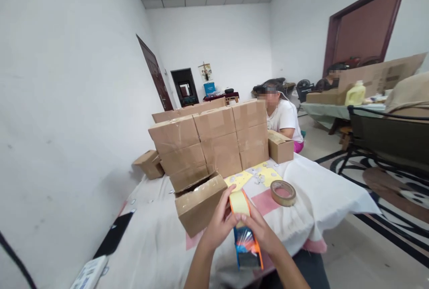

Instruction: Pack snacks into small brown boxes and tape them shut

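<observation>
Both hands are wrapped round a blue and orange tape dispenser (246, 246) with a pale yellow roll at its far end. My left hand (219, 222) grips its left side, thumb pressed on the roll. From the other side my right hand (259, 226) closes on it, its thumb meeting the left one. Just beyond my left hand lies a cardboard box (201, 202), tilted, with a dark gap along its top edge. A loose roll of brown tape (283, 193) rests on the cloth to the right.
A wall of stacked cardboard boxes (217, 146) stands across the table, with single boxes at either end. Behind it sits a person in a white shirt (288, 117). A black flat object (114, 235) lies at the left edge. A dark chair (392, 132) stands at right.
</observation>
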`<state>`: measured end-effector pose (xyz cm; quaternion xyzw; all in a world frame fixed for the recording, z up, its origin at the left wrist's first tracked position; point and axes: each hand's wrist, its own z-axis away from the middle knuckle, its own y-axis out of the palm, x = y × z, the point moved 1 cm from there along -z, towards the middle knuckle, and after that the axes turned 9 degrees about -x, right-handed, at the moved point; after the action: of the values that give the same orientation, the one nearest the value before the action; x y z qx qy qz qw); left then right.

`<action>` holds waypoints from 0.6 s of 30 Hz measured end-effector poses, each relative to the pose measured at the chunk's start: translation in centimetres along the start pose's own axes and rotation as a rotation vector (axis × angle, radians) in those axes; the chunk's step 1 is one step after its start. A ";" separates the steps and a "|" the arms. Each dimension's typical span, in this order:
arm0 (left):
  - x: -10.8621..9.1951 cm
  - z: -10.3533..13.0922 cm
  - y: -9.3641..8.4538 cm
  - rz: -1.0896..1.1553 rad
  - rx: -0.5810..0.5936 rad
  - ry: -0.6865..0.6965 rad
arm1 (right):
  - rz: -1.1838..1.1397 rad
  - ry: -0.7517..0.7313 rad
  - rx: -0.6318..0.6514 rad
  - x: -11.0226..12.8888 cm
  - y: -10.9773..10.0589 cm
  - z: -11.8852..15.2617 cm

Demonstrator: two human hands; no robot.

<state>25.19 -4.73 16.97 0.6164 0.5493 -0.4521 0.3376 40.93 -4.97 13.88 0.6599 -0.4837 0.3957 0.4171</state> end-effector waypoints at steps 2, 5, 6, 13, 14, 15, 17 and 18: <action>-0.1 0.5 -0.9 0.026 0.013 -0.037 | 0.018 -0.020 0.022 0.5 1.1 0.2; 0.2 1.0 -1.9 0.069 0.021 -0.114 | 0.063 -0.040 0.090 1.6 2.6 0.4; 0.3 1.1 -2.2 0.078 0.012 -0.118 | 0.076 -0.050 0.103 1.8 2.9 0.4; 1.2 2.2 -2.6 0.085 0.002 -0.069 | 0.108 -0.099 0.081 0.0 2.7 1.8; 1.6 2.6 -2.4 0.085 -0.031 -0.045 | 0.134 -0.122 0.027 -0.8 2.3 2.1; 2.1 3.2 -2.2 0.080 -0.076 -0.029 | 0.167 -0.140 -0.039 -1.6 1.9 2.3; 3.4 4.6 -1.5 0.045 -0.149 -0.055 | 0.229 -0.155 -0.161 -3.0 1.0 2.5; 4.0 5.3 -1.0 0.012 -0.167 -0.088 | 0.255 -0.159 -0.203 -3.5 0.6 2.5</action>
<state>23.15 -7.93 11.35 0.5690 0.5661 -0.4294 0.4140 39.86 -6.33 9.88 0.5769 -0.6322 0.3413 0.3885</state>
